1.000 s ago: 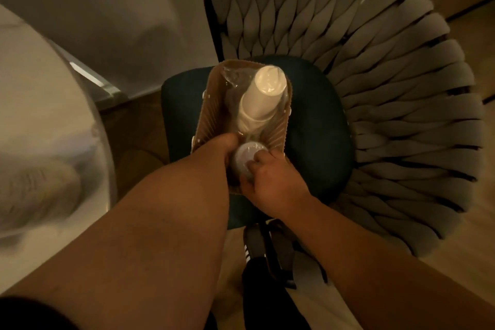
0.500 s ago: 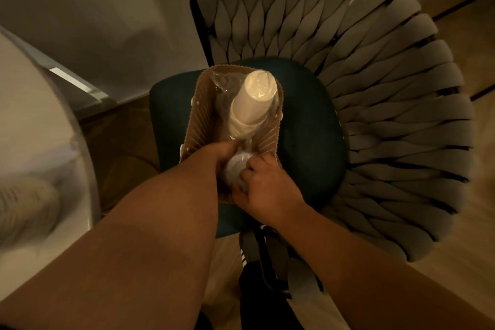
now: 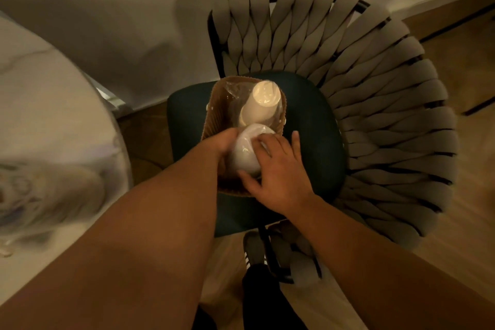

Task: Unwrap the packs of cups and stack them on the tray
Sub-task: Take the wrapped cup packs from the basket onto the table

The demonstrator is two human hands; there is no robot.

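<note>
A brown paper bag stands open on the dark seat of a woven chair. A wrapped pack of white cups leans inside it at the far end. A second wrapped pack of cups sticks up out of the near end. My left hand reaches into the bag and grips that near pack from the left; its fingers are hidden. My right hand curls round the pack from the right, thumb under it and fingers over its top. No tray is recognisable in view.
The woven chair with its dark seat cushion holds the bag. A pale marble table curves along the left, with a blurred object on it. Wooden floor and my feet lie below.
The near pack of cups has risen higher out of the bag between both hands. My right hand has spread wider over it.
</note>
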